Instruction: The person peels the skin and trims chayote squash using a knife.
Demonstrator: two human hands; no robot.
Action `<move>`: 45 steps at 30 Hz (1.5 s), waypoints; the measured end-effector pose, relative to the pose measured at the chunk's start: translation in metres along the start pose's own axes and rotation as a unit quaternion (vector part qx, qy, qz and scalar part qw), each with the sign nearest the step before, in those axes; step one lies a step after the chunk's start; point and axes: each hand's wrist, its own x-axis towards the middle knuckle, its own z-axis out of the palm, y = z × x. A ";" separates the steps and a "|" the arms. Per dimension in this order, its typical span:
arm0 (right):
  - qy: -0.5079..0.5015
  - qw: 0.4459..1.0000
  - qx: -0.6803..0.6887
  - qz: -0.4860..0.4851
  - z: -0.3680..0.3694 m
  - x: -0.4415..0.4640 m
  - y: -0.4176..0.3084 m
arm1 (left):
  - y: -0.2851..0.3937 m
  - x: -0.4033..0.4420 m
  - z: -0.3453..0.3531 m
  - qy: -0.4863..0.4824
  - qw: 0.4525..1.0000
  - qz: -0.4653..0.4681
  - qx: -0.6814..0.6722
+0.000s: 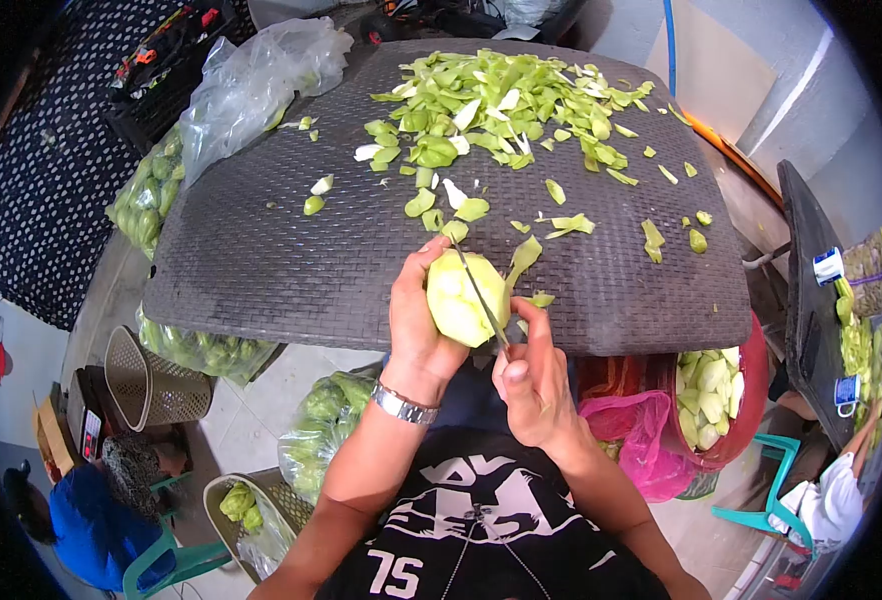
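A pale green, mostly peeled vegetable (464,305) is held over the front edge of the dark woven-pattern table (291,260). My left hand (416,318) wraps round its left side, with a metal watch on the wrist. In my right hand (536,385) is a thin knife (481,290), its blade lying across the face of the vegetable. A strip of green peel (524,258) stands at the vegetable's upper right. Beyond it, loose peel pieces (471,209) lie on the table, and a large heap of peelings (501,100) spreads at the far side.
A clear plastic bag (251,90) rests on the table's far left. Under the right edge stands a red tub (749,400) of peeled vegetables beside a pink bag (641,440). Bags of green vegetables (326,420) and baskets (156,385) are lower left. People sit at both sides.
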 end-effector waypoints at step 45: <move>-0.049 0.999 0.010 0.020 0.005 0.002 0.001 | -0.006 -0.023 0.023 -0.019 0.999 0.034 0.029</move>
